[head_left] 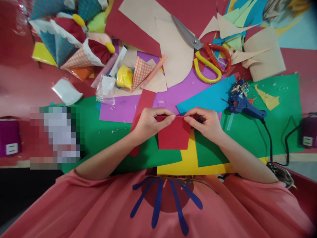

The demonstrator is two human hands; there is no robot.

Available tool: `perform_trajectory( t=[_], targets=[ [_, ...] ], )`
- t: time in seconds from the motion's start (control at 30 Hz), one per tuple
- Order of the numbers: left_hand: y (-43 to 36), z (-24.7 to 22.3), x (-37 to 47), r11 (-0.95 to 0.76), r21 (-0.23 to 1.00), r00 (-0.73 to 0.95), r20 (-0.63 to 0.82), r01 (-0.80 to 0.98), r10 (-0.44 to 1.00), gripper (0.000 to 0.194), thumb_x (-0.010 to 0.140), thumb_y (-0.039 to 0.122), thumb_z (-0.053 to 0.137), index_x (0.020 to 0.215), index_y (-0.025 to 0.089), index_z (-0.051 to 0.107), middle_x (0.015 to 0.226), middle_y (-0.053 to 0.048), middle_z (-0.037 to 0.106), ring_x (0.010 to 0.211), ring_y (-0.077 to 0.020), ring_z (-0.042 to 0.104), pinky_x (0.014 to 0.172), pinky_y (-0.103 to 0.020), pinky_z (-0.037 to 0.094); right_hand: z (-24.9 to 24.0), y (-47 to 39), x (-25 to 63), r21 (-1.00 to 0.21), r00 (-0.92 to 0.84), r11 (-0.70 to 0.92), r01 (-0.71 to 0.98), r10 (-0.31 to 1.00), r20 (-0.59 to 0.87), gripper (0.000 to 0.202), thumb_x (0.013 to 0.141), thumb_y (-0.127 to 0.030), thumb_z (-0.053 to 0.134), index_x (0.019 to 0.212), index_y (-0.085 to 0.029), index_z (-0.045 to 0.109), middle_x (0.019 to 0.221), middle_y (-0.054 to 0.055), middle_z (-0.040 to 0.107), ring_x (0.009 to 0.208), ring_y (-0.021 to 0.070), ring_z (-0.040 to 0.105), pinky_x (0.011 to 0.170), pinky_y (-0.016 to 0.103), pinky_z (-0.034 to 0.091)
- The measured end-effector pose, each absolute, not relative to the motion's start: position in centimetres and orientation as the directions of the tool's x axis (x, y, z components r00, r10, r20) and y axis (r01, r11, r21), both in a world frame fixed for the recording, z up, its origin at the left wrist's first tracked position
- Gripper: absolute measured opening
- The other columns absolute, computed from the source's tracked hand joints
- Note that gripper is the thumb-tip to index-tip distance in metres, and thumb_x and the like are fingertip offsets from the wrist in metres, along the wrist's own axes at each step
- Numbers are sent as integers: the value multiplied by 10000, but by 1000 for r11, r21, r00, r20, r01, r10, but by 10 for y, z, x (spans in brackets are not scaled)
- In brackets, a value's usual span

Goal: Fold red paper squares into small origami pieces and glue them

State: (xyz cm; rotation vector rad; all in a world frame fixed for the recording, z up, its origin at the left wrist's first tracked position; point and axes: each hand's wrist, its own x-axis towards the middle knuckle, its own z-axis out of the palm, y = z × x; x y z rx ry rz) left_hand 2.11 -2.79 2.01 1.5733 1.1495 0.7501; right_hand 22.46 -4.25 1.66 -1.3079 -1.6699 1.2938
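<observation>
The left hand [158,122] and the right hand [204,124] each have a narrow grip, pinching the top edge of 1 red piece [174,134] between thumb and fingers. The red piece hangs between the 2 hands, above the green sheets [210,145] and the yellow sheet [170,169]. A red strip [146,105] lies partly beneath the left hand. Beyond the hands, scissors [198,44] with 1 red and 1 yellow handle lie open over beige sheets [174,56]. To the right, a blue glue gun [247,107] rests on green, near a blue sheet [208,96].
</observation>
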Motion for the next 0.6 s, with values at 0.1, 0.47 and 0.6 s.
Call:
perform_trajectory(
  t=[0.1,0.47,0.6],
  targets=[
    [-27,21,21,-35,952,347,-76,303,935,163,783,253,604,687,151,688,717,-6,743,691,-119,684,674,-185,530,17,-43,224,-951,-281,-6,309,955,-97,186,842,-335,609,766,-175,665,689,8,675,588,101,559,536,229,430],
    [-29,19,22,-62,945,398,-75,321,914,158,792,227,602,690,144,689,700,-1,741,663,-106,682,643,-165,528,16,-44,223,-945,-345,59,322,937,-59,173,845,-278,581,724,-163,626,647,1,636,569,84,537,520,202,410],
    [-32,19,23,-105,937,426,-49,332,903,145,789,212,605,695,145,692,697,4,742,648,-94,679,632,-148,522,17,-45,221,-935,-395,101,340,918,-45,130,835,-236,565,743,-163,618,654,-4,626,559,72,515,523,196,398]
  ],
)
